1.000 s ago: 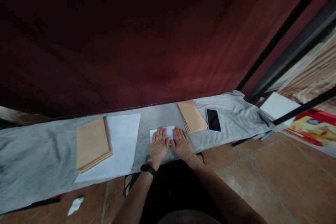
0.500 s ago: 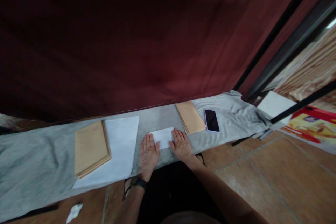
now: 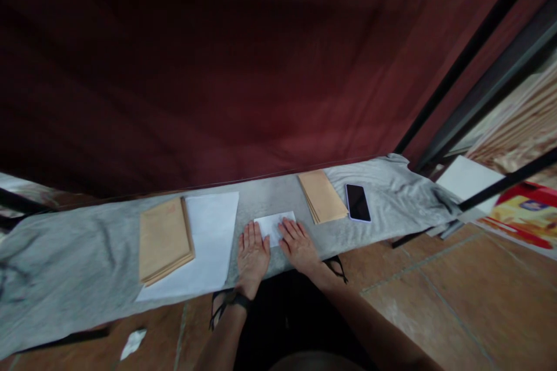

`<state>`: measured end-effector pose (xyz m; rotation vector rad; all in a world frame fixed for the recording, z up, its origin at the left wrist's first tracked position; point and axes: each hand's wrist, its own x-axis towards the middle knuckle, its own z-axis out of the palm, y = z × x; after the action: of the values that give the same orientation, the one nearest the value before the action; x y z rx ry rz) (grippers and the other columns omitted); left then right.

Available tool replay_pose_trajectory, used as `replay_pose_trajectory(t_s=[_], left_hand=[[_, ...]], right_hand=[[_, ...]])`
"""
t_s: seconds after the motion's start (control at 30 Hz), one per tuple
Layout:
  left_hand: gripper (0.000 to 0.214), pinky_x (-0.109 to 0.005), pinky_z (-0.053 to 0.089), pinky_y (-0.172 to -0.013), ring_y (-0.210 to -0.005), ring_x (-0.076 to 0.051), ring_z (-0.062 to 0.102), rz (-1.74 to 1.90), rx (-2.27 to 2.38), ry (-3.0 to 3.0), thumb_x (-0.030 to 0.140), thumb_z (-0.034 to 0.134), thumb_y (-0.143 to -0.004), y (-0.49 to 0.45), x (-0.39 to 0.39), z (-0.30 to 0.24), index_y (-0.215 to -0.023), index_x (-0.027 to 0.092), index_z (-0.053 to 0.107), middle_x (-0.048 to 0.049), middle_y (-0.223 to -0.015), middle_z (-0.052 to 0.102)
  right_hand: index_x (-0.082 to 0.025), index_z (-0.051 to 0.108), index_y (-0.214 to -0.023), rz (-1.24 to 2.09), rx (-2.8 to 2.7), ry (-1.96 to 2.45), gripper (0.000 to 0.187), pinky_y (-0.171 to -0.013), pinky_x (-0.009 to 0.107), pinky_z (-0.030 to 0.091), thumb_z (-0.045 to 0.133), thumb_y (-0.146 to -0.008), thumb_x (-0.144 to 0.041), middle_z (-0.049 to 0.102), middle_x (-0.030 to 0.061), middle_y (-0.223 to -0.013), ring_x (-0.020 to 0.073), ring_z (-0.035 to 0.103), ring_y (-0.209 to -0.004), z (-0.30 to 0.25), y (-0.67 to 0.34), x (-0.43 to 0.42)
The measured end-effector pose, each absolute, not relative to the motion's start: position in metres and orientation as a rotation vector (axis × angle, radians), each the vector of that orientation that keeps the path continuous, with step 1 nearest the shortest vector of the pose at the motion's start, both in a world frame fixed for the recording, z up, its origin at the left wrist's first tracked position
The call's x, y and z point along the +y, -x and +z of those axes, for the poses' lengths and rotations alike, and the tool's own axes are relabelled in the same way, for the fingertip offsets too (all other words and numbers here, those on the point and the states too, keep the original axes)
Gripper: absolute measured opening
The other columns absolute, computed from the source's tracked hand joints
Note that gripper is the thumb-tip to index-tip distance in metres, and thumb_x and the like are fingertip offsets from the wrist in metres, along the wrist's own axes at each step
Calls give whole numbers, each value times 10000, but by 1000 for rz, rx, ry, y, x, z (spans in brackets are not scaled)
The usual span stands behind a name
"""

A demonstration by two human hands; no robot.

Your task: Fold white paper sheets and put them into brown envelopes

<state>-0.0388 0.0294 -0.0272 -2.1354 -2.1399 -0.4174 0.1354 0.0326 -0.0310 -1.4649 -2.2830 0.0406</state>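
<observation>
Crosswise, the folded white paper (image 3: 272, 225) lies under the flat, open right hand (image 3: 297, 243); the flat left hand (image 3: 253, 254) rests beside its left edge.

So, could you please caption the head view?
Flat on grey cloth, left hand and right hand touch a white paper between envelope stacks.

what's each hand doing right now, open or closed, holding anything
Left hand: open, flat on the grey cloth beside the folded white paper.
Right hand: open, flat on the paper, holding nothing.
</observation>
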Motion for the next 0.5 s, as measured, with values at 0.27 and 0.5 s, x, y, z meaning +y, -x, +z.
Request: replay_pose_trajectory(t_s=[0.27, 0.5], left_hand=[[571, -490, 277, -1207, -1474, -294, 340, -496, -2108, 2173, 325, 351, -980, 48, 19, -17, -1479, 60, 431, -182, -1531, 458], [709, -613, 290, -1138, -1493, -411, 234, -634, -2501, 1411, 440, 387, -958, 177, 21, 19, -1499, -13, 319, -320, -1560, 324]], right_hand=[[-228, 431, -1510, 51, -2331, 1461, 492, -1192, 460, 260, 430, -1033, -351, 397, 70, -1570, 245, 418, -1421, -33, -133, 29], [-227, 443, -1504, -12, -2334, 1470, 489, -1193, 460, 258, 426, -1024, -312, 416, 66, -1555, 250, 433, -1413, -33, -132, 27]])
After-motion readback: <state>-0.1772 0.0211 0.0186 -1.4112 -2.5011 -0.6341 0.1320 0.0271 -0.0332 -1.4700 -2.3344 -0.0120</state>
